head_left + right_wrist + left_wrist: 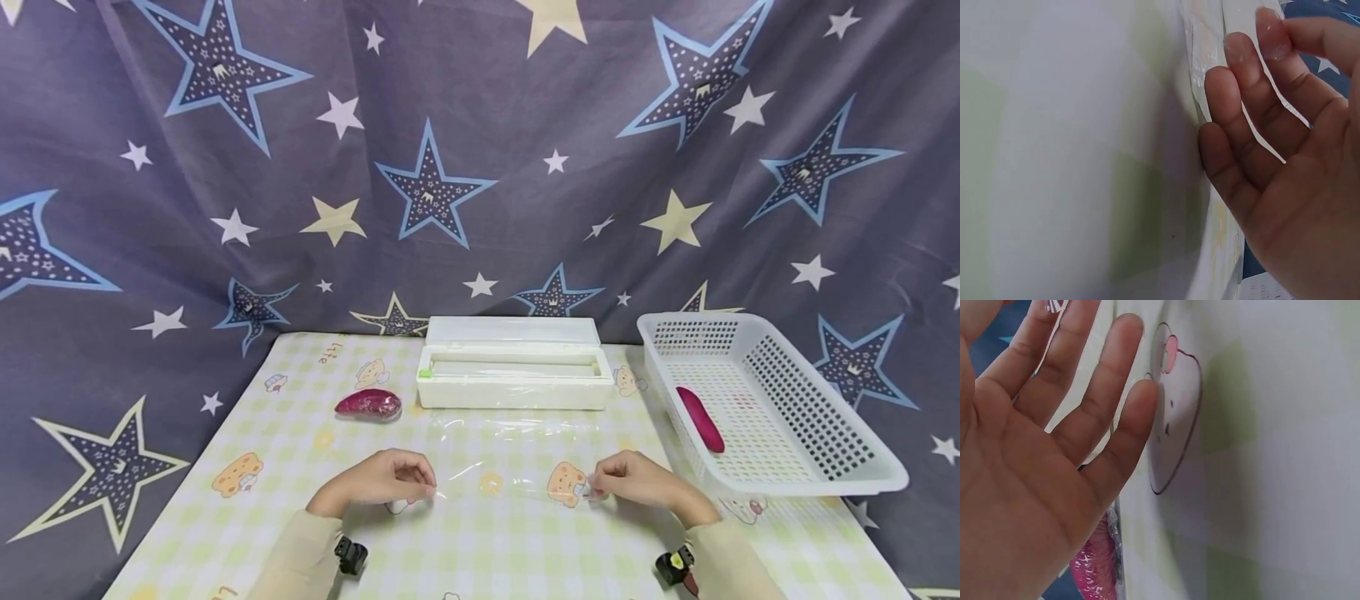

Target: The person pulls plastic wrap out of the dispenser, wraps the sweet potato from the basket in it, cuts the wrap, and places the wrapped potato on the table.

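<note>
A clear sheet of cling film (480, 467) stretches over the table in front of the white film dispenser (513, 394). My left hand (390, 479) pinches its near left corner between thumb and fingertips; a shiny bit of film shows at those fingertips (1052, 305). On the other side my right hand (633, 479) pinches the near right corner, and in the right wrist view film glints at the thumb and index finger (1272, 44). A purple sweet potato (369, 405) wrapped in film lies left of the dispenser, partly hidden by the palm in the left wrist view.
At the right stands a white plastic basket (810, 487) with an unwrapped purple sweet potato (701, 419) inside. The dispenser's lid (512, 331) is raised. A checked cloth (255, 533) covers the table, and a starry curtain (517, 208) hangs behind it.
</note>
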The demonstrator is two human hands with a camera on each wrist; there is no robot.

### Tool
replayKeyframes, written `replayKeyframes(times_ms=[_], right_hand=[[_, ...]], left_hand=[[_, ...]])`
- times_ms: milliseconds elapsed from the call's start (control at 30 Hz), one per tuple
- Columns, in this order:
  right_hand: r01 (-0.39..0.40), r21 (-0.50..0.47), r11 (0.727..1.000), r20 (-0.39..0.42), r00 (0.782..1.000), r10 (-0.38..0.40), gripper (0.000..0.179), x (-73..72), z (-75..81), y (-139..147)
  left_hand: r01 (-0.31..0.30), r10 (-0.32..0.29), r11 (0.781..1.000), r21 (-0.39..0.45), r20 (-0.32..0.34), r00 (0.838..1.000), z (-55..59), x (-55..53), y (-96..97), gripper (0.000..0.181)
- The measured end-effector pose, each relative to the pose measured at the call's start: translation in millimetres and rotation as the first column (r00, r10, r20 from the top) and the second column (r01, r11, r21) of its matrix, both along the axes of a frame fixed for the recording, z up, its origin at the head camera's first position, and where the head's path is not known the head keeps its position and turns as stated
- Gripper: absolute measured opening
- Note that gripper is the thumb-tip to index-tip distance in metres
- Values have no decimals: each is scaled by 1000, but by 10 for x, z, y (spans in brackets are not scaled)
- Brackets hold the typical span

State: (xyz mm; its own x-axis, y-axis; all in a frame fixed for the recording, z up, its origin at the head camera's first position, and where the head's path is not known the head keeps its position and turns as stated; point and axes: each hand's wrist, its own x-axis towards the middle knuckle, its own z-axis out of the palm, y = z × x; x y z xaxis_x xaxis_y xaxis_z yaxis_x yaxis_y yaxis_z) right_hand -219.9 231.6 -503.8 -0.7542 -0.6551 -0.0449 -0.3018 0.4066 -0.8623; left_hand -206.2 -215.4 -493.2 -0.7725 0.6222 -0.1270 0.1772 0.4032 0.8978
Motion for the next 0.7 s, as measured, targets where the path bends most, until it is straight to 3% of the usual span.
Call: replayKeyframes(times_ms=[233,533,700], right_hand=[[-58,-44,997,8,998,59,6,2,-27,-4],[-36,-20,999,19,999,37,21,-9,-22,19],[-22,-60,998,38,999,24,6,1,-28,35]], left_hand=[[45,-45,998,-42,2,999,-12,26,-28,10],[-30,29,998,-51,-21,999,-37,-22,5,18],[-29,24,998,-63,-75,997,-47,-30,34,21]])
